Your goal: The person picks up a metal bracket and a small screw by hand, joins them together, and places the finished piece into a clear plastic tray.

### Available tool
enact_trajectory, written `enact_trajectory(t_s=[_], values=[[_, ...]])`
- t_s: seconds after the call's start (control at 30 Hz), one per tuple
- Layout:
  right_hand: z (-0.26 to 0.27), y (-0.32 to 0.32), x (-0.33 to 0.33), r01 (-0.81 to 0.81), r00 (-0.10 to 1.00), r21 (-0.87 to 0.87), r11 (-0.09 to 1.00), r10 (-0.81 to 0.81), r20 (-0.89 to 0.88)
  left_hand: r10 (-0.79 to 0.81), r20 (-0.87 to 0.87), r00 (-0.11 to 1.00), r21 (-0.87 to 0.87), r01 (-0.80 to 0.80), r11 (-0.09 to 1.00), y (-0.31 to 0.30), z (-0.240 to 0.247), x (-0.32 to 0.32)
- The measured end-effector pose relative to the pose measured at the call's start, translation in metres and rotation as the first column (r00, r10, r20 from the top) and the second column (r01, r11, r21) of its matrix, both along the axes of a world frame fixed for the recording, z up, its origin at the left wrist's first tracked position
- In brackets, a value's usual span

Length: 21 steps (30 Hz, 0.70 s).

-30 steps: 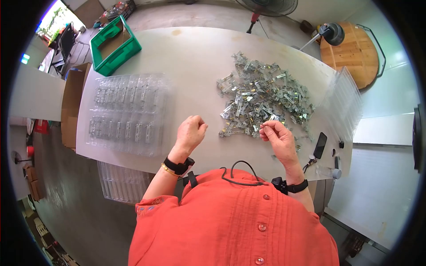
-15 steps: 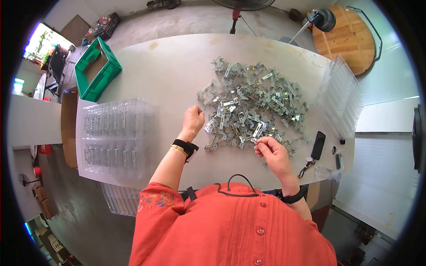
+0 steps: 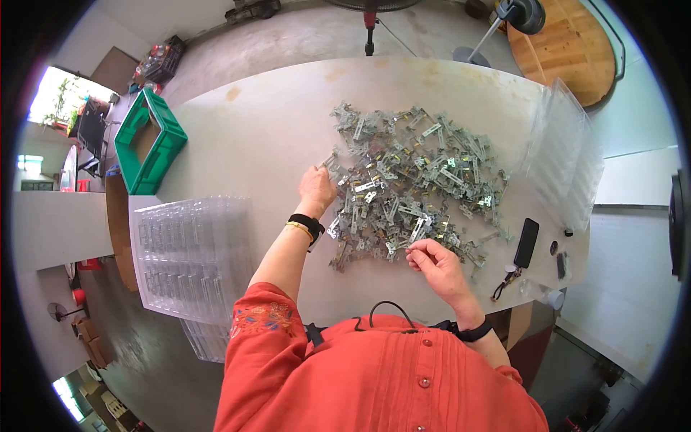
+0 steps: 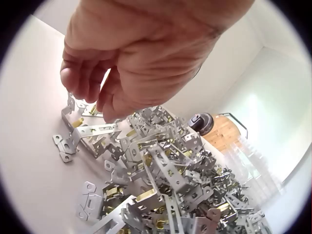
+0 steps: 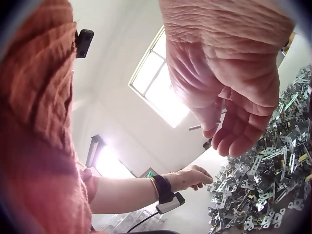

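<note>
A heap of metal brackets (image 3: 403,187) with brass-coloured parts lies on the table. My left hand (image 3: 317,189) is at the heap's left edge, its bent fingers pointing down close over a bracket (image 4: 97,130); daylight shows through a gap between the fingers. In front of the heap, my right hand (image 3: 437,268) pinches a small, thin grey metal piece (image 5: 195,127) between thumb and fingertips. Most of that piece is hidden by the fingers.
Clear plastic trays (image 3: 194,248) holding rows of brackets stand at the table's left. A green crate (image 3: 162,155) is behind them. More clear trays (image 3: 558,158) stand at the right, with a phone (image 3: 526,243) nearer the front.
My left hand has reached forward to the brackets at the heap's left edge. The right hand stays in front of the heap, still pinching the small piece. The head view has shifted.
</note>
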State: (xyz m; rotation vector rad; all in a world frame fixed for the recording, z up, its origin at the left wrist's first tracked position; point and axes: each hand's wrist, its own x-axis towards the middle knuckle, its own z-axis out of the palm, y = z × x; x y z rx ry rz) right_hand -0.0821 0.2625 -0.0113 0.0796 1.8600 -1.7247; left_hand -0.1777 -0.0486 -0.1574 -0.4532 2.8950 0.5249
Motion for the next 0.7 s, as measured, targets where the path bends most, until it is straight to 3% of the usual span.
enact_trajectory(t_s=[0.23, 0.4, 0.5, 0.7], values=[[0.000, -0.003, 0.001, -0.019, 1.000, 0.004, 1.000, 0.019, -0.010, -0.047, 0.019, 0.999, 0.017, 0.047, 0.999, 0.003, -0.006, -0.007], [0.006, -0.009, 0.005, -0.029, 0.999, 0.029, 0.999, 0.029, -0.016, -0.047, -0.059, 0.997, -0.004, 0.047, 0.999, 0.001, -0.003, 0.001], [0.008, -0.013, 0.010, -0.027, 0.999, 0.012, 1.000, 0.027, -0.026, -0.041, 0.016, 0.999, -0.020, 0.041, 0.999, -0.002, 0.006, 0.016], [0.015, -0.020, 0.020, -0.071, 0.993, 0.031, 0.997, 0.073, -0.092, 0.108, -0.250, 0.962, 0.177, -0.064, 0.982, -0.013, 0.018, 0.067]])
